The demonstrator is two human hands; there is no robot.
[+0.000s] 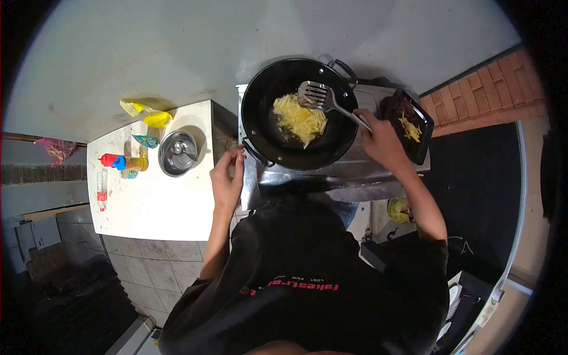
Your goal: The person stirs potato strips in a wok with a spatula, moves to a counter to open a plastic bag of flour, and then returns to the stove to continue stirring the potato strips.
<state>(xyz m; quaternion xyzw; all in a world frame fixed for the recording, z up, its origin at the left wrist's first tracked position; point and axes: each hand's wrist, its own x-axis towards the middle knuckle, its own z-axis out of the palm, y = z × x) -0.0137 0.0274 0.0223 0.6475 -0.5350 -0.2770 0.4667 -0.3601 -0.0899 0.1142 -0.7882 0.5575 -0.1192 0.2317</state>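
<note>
A black wok (266, 133) sits on the metal stove, with pale yellow strips of food (299, 121) in its middle. My right hand (381, 142) is closed round the handle of a slotted metal spatula (315, 96), whose head is over the upper right part of the food. My left hand (228, 177) is at the wok's lower left, its fingertips close to the near side handle (257, 154). The left fingers are bent, and whether they touch the handle is unclear. Right of the wok, a dark rectangular tray (423, 142) holds more yellow strips.
On the white table (160, 216) at the left stand a metal bowl (178, 154), red-capped and blue-capped bottles (133, 163), a clear bottle (102, 189) and a yellow packet (155, 117). The wall rises behind the stove (355, 180). A green-yellow container (399, 210) is below the stove.
</note>
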